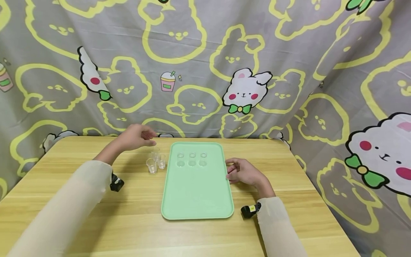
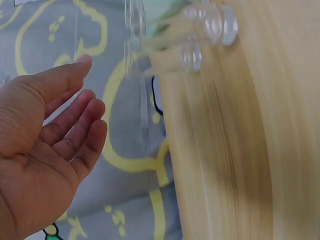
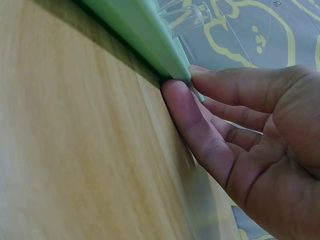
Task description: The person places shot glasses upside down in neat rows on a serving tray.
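My left hand (image 1: 136, 137) hovers with loosely bent fingers just above and to the left of three small clear cups (image 1: 152, 166), touching none. In the left wrist view, the palm and fingers (image 2: 82, 125) hold nothing, and the cups (image 2: 191, 58) stand mouth up on the table, thick bases down. A light green tray (image 1: 197, 192) lies beside them. My right hand (image 1: 245, 172) pinches its right rim between thumb and index finger, as the right wrist view shows at the tray edge (image 3: 165, 55). On the tray's far part is a row of clear cups (image 1: 192, 163), apparently mouth down.
The wooden table (image 1: 135, 228) extends around the tray. A grey curtain (image 1: 199, 71) with yellow outlines and rabbit faces hangs behind and along the right. A black wrist camera (image 1: 117, 182) sits on the left wrist, another black camera (image 1: 249, 210) on the right.
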Available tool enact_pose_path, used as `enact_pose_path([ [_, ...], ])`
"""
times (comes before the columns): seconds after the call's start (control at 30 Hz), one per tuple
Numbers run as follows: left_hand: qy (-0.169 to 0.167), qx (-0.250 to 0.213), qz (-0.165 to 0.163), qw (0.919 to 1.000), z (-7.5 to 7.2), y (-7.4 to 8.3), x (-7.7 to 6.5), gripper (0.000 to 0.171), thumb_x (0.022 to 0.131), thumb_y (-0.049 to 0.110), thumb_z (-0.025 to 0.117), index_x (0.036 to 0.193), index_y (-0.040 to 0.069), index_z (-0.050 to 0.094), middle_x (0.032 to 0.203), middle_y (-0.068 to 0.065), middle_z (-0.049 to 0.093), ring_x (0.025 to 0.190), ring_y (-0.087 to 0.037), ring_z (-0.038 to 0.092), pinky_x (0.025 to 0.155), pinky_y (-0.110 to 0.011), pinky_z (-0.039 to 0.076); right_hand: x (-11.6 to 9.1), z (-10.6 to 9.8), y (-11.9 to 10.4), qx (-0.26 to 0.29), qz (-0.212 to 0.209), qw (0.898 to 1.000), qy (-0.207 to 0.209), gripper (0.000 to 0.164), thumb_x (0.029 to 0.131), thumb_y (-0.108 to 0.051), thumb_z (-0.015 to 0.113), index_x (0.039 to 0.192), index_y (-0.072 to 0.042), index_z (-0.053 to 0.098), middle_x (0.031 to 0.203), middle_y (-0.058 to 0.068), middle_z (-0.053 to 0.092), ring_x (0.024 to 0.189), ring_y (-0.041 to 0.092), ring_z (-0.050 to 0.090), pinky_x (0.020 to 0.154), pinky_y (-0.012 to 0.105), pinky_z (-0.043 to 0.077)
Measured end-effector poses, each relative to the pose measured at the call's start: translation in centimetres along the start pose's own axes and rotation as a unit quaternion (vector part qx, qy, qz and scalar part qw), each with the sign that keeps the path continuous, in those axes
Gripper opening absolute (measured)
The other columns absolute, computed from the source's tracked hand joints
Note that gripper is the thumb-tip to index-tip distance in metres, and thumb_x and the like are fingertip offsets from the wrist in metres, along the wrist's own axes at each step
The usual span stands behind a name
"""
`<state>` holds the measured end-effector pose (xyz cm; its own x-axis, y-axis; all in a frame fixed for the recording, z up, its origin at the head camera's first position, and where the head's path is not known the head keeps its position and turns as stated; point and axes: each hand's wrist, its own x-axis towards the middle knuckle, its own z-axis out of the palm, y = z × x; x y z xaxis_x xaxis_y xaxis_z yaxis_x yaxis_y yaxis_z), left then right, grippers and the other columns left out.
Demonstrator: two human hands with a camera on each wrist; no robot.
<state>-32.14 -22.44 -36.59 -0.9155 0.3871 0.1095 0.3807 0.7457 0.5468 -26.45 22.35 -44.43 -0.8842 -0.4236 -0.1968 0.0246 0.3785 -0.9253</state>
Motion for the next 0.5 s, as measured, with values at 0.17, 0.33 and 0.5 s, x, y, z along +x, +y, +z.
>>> enact_pose_path([
  [0.17,-0.001,-0.007,-0.021,0.9998,-0.4,-1.1,-1.1,0.033,0.092,0.024,0.080,0.116,0.004,0.072,0.109,-0.013,0.074,0.099,-0.029,0.070,0.088,-0.048,0.056,0.0,0.1,-0.2,0.000,-0.002,1.000,-0.003,0.062,0.093,0.008,0.066,0.150,0.007,0.041,0.104,0.019,0.057,0.087,0.025,0.066,0.078,0.042,0.062],
  [0.33,-0.005,-0.011,-0.027,0.9996,-0.3,-2.0,-1.5,0.033,0.091,0.023,0.081,0.116,0.003,0.073,0.108,-0.013,0.073,0.098,-0.027,0.069,0.086,-0.048,0.056,-0.2,0.1,-0.4,-0.003,0.000,1.000,-0.001,0.062,0.093,0.008,0.066,0.150,0.006,0.041,0.104,0.019,0.057,0.087,0.025,0.066,0.078,0.042,0.062],
  [0.5,-0.004,-0.022,-0.027,0.9994,0.1,-2.9,-1.9,0.036,0.090,0.019,0.082,0.119,-0.001,0.071,0.110,-0.018,0.072,0.099,-0.029,0.070,0.088,-0.047,0.057,-0.1,0.2,-0.4,-0.003,0.001,1.000,0.001,0.062,0.093,0.008,0.067,0.150,0.006,0.041,0.104,0.019,0.057,0.086,0.025,0.066,0.078,0.042,0.062],
])
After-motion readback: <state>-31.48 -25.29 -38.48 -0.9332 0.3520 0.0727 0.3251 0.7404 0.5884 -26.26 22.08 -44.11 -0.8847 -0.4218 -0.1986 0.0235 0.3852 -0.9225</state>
